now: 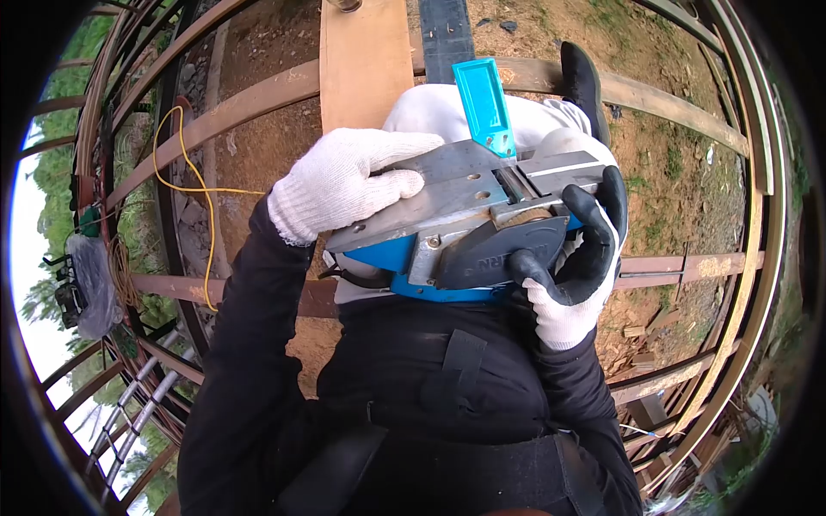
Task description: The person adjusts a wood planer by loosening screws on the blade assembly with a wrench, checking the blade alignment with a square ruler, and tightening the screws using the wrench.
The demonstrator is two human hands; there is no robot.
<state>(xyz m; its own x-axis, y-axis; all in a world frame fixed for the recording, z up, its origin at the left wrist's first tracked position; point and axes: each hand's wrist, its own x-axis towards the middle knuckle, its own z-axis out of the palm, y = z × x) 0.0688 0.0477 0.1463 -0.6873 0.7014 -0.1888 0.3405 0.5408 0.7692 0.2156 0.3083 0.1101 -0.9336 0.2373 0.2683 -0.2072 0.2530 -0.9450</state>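
A blue power planer [456, 219] lies upside down across my lap, its flat metal sole facing up and a dark side cover towards me. My left hand [357, 181], in a white knit glove, rests on the left part of the sole, thumb and fingers pressed on the metal. My right hand [585, 258], in a white glove with black coated fingers, grips the planer's right end, with its thumb on the side cover. A teal angled guide or square [484, 103] stands out beyond the planer's far edge, over my light trousers.
Beyond my lap a wide wooden board [366, 64] and a dark plank [446, 39] lie over beams. A yellow cord [209, 224] loops at the left. Wooden beams [671, 103] cross above brown soil. A plastic bag [90, 284] hangs at the far left; scrap wood lies low right.
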